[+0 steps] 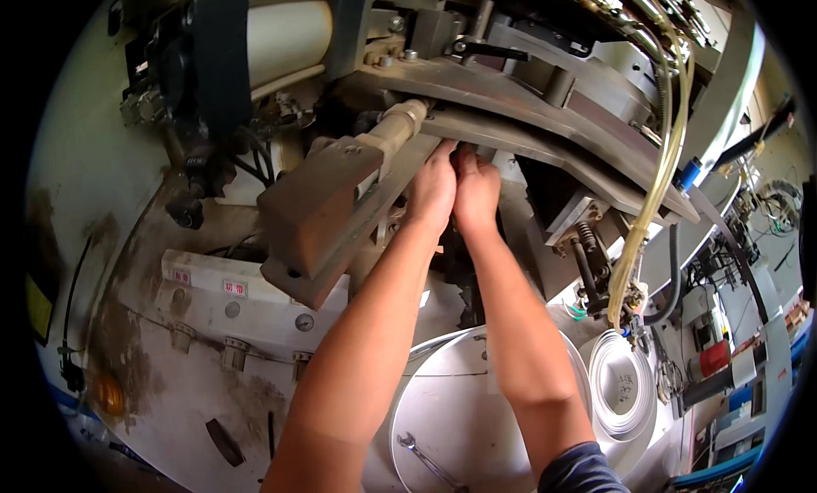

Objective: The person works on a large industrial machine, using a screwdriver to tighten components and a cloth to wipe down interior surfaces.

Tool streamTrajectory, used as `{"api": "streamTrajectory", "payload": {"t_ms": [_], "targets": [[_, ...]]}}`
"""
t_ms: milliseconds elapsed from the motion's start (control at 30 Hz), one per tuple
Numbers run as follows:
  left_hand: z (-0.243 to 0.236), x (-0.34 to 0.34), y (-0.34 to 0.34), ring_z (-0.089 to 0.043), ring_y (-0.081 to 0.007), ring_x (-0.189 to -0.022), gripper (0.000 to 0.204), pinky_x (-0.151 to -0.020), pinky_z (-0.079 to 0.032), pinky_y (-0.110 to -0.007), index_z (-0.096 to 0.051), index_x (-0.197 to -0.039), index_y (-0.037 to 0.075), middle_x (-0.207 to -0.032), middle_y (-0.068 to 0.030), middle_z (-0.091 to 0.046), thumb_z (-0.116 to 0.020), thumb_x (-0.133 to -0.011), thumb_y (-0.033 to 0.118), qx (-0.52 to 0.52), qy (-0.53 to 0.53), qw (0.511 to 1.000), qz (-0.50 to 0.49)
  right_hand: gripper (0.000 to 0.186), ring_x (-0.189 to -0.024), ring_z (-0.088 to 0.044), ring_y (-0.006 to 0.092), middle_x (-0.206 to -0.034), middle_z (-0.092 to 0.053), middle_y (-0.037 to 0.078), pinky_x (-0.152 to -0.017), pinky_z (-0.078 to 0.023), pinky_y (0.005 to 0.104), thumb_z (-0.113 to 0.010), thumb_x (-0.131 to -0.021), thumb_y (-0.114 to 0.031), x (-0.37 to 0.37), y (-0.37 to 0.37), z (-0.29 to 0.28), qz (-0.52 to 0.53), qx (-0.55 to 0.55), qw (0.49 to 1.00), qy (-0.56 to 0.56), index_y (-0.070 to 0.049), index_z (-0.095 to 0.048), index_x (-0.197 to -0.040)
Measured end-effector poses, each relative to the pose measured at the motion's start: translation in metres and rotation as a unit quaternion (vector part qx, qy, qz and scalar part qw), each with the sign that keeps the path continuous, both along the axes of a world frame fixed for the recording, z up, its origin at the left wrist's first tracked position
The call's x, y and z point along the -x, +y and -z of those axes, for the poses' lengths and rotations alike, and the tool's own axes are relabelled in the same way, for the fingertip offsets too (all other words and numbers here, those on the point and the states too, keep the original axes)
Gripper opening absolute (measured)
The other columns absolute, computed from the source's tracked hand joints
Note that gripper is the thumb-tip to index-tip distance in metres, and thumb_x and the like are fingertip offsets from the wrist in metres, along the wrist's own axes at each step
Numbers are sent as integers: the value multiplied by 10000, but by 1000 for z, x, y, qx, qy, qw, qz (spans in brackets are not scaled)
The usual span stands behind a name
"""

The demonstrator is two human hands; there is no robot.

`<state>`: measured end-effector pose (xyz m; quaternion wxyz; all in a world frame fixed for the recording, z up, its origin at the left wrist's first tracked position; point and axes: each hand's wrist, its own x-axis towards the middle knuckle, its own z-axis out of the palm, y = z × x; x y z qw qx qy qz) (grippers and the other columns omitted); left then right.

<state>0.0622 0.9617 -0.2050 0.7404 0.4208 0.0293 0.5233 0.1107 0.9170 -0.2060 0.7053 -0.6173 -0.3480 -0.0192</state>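
Observation:
Both my arms reach up into the machine, and my hands meet side by side below the edge of a curved metal plate (528,140). My left hand (434,189) is closed, its fingers pressed together and pointing up at the plate's underside. Right beside it, my right hand (477,189) is closed with curled fingers. Whatever the fingertips hold is hidden by the hands and the plate. Just left of my left hand, a heavy rusty metal block (319,208) joins a brass-coloured rod fitting (396,127).
A large pneumatic cylinder (289,42) sits upper left. Clear hoses (659,187) hang at right. Below are a white round tray (408,391) with a wrench (428,461), a coil of white strip (621,382), and a panel with knobs and a gauge (305,322). A dark curved piece (225,442) lies lower left.

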Motion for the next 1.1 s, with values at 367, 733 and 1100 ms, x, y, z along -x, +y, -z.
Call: {"api": "streamTrajectory", "payload": {"t_ms": [367, 733, 1100], "targets": [[-11, 19, -12, -447, -78, -680, 232, -624, -372, -257, -617, -834, 85, -750, 36, -529, -571, -970, 268, 48, 82, 994, 60, 414, -379, -389, 127, -523, -466, 22, -332, -261, 299, -509, -1006, -329, 7, -15, -24, -146, -54, 976, 149, -64, -537, -690], [-7, 13, -4, -415, -103, -760, 262, -729, -355, -264, -667, -916, 65, -784, 32, -510, -548, -960, 295, -21, 78, 996, -36, 434, -383, -395, 116, -514, -459, 17, -350, -294, 296, -483, -1028, -366, 3, -46, 8, -57, 88, 993, 56, -43, -564, -750], [-4, 7, -5, -529, -102, -804, 198, -774, -430, -263, -667, -957, 57, -832, 10, -602, -586, -927, 234, 42, 48, 998, -9, 486, -522, -477, 123, -576, -539, 40, -507, -385, 321, -533, -1012, -333, 6, -44, 24, 40, 133, 987, 80, 22, -605, -687]]}}
